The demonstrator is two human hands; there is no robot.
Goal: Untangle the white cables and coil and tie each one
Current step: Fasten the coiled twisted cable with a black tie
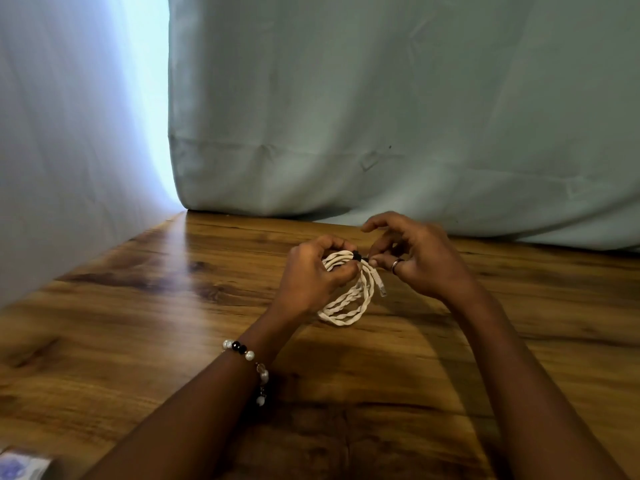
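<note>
Left hand (311, 271) grips the top of the coil (349, 296), fingers curled round the bundled loops. Right hand (415, 258) pinches a small black tie (358, 257) at the coil's top btw thumb and fingertips, other fingers spread above. Coil is white twisted cable, held just above the worktop (138, 306), lower loops hanging near the surface, one plug end (379, 289) dangling on the right side.

Worktop: wood grain, glossy, wide bare stretches left, right and in front of the hands. Far edge meets a pale green curtain (381, 116); left edge runs along a bright white drape (69, 133).

Beaded bracelet (249, 362) on left wrist, ring (396, 265) on right hand. Bottom-left corner: blurred box (24, 465), print not readable.
</note>
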